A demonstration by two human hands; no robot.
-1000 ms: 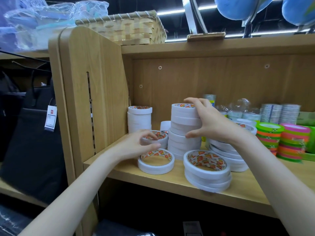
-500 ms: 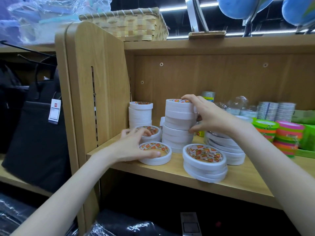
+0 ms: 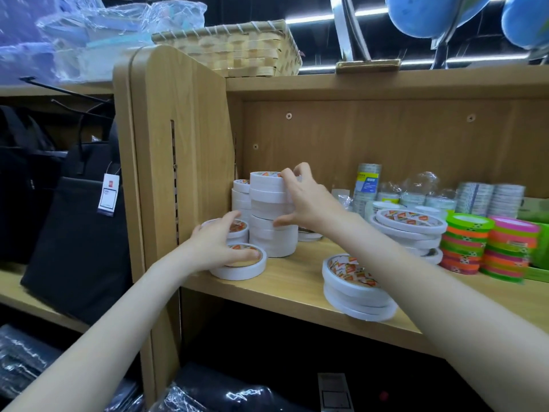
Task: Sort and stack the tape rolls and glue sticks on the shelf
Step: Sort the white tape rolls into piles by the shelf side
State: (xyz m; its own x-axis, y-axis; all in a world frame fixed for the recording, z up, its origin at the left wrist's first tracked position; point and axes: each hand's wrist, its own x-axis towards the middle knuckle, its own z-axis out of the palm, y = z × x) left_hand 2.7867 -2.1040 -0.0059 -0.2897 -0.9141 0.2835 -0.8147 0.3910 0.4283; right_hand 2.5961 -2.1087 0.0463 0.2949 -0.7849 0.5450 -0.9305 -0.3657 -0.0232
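A tall stack of white tape rolls (image 3: 269, 221) stands near the shelf's left wall, and my right hand (image 3: 306, 200) grips it from the right, fingers on the top roll, thumb lower down. My left hand (image 3: 221, 245) lies over a flat white roll (image 3: 246, 267) at the shelf's front, thumb on its rim, fingers reaching the small roll (image 3: 240, 228) behind. Another white stack (image 3: 240, 197) stands at the back left. A low stack of wide rolls (image 3: 355, 288) sits at the front edge.
To the right are more wide white rolls (image 3: 408, 226), neon green-orange-pink tape stacks (image 3: 466, 242), and wrapped clear tape rolls (image 3: 487, 197) at the back. The wooden side panel (image 3: 178, 150) bounds the shelf (image 3: 297, 288). A wicker basket (image 3: 234, 49) sits on top; black bags (image 3: 77, 227) hang left.
The tall stack has slid left toward the side panel with my right hand on it. My left hand stays on the flat roll. The camera has swung right.
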